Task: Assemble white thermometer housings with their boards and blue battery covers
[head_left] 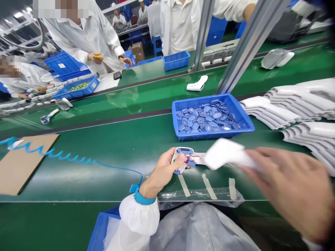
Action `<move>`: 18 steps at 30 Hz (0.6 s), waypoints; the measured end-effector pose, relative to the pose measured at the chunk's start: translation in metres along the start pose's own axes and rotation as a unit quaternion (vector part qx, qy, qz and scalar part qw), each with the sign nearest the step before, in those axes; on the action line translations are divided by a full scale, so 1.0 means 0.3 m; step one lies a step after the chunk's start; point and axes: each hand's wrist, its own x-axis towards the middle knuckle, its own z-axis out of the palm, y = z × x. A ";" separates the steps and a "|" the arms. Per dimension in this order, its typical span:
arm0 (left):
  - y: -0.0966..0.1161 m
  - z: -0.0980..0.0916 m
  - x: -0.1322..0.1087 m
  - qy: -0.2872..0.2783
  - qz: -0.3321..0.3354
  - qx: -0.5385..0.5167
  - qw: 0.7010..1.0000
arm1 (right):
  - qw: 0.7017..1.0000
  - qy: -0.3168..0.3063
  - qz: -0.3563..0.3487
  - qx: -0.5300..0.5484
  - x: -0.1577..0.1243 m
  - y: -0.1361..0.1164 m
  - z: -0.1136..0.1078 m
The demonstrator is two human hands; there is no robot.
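My left hand [163,169], with a blue wrist strap [143,198] at its cuff, grips an opened handheld device [182,150]. White shell, blue parts, a small screen and thin red wires show in it, and the thumb presses on its inside. My right hand [288,181], smeared by motion, holds a white plastic shell half [227,155] by its narrow end. The shell's wide end hangs just right of the device and overlaps its handle in view. Behind both hands stands a blue bin [213,134] of small blue oval parts [206,116].
White shells [277,108] lie stacked at the right. Tape strips [209,186] hold a plastic bag at the table edge. A coiled blue cord [78,158] runs left, over cardboard [28,164]. A metal post [243,45] rises behind the bin. Co-workers [81,38] stand across the belt.
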 end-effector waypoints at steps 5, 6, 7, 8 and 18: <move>-0.008 0.000 -0.006 -0.013 0.021 0.001 1.000 | 0.983 -0.002 -0.180 0.018 0.124 -0.248 -0.021; -0.011 -0.002 -0.008 -0.012 0.021 0.010 1.000 | 0.983 -0.005 -0.184 0.019 0.133 -0.269 -0.016; -0.014 -0.005 -0.009 -0.009 0.016 0.022 1.000 | 0.982 -0.010 -0.187 0.022 0.138 -0.283 -0.010; -0.016 -0.007 -0.010 -0.007 0.010 0.034 0.999 | 0.982 -0.015 -0.185 0.028 0.139 -0.291 -0.003; 0.034 0.030 -0.015 0.068 0.070 0.271 0.958 | 0.865 -0.159 0.076 0.469 0.197 -0.312 0.057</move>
